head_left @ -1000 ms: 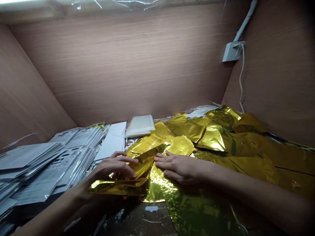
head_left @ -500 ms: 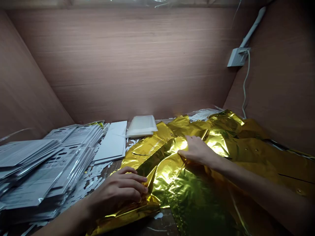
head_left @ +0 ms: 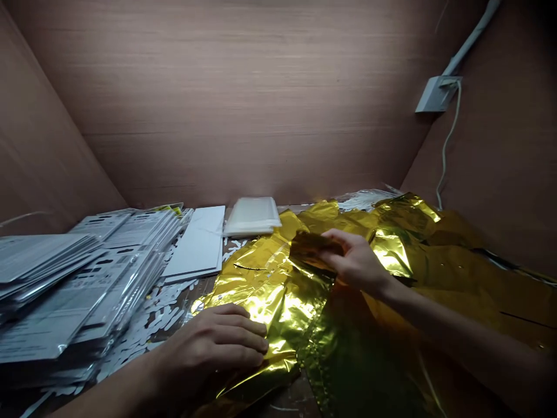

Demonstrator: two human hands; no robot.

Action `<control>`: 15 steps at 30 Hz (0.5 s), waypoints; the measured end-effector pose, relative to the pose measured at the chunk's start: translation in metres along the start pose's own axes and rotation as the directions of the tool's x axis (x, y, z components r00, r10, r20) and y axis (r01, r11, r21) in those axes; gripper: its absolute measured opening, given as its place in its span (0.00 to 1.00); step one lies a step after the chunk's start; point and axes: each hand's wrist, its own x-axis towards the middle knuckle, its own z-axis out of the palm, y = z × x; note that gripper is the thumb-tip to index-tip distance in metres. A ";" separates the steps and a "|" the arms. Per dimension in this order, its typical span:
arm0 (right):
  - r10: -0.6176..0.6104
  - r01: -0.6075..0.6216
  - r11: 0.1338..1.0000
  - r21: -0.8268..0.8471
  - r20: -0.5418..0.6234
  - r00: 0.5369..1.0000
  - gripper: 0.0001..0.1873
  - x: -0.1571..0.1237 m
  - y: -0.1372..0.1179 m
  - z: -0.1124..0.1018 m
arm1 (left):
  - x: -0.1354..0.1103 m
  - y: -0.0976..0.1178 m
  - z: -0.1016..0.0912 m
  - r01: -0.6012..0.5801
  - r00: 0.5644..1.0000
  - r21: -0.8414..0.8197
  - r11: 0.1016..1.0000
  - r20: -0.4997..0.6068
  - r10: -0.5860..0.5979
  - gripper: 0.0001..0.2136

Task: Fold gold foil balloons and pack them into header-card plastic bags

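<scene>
A large sheet of shiny gold foil (head_left: 265,278) covers the middle and right of the table in creased, overlapping layers. My left hand (head_left: 221,339) lies palm down on the foil's near left part, its fingers stretched side by side and pressing on it. My right hand (head_left: 354,258) pinches a raised fold of the same foil between thumb and fingers, a little above the layers beneath. That fold stands up dark and curled toward the left. Slits and small holes show in the foil. My right palm and the fingertips behind the fold are hidden.
On the left, printed sheets in clear sleeves (head_left: 82,302) form stacks. White cards (head_left: 198,241) and translucent plastic bags (head_left: 252,216) lie at the back. Small white paper scraps (head_left: 161,319) litter the table. A socket box (head_left: 437,94) with a hanging cable (head_left: 444,154) sits on the wall.
My right hand has lifted a fold of foil and turned it up. My left hand has flattened onto the foil and shifted slightly right. The view has tilted down a little.
</scene>
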 end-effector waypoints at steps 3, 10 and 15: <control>-0.326 0.356 0.926 -0.125 0.209 0.922 0.11 -0.020 -0.017 0.021 | 0.000 -0.004 0.002 -0.002 1.000 -0.047 0.999 -0.013 0.001 0.17; -0.437 0.597 0.790 -0.143 0.551 0.710 0.21 -0.038 -0.034 0.046 | -0.001 0.000 0.003 0.042 0.999 -0.020 0.999 -0.024 -0.043 0.13; -0.385 0.540 0.835 -0.103 0.592 0.708 0.26 -0.037 -0.038 0.043 | 0.002 0.008 0.001 0.071 0.991 0.149 0.986 -0.127 -0.052 0.09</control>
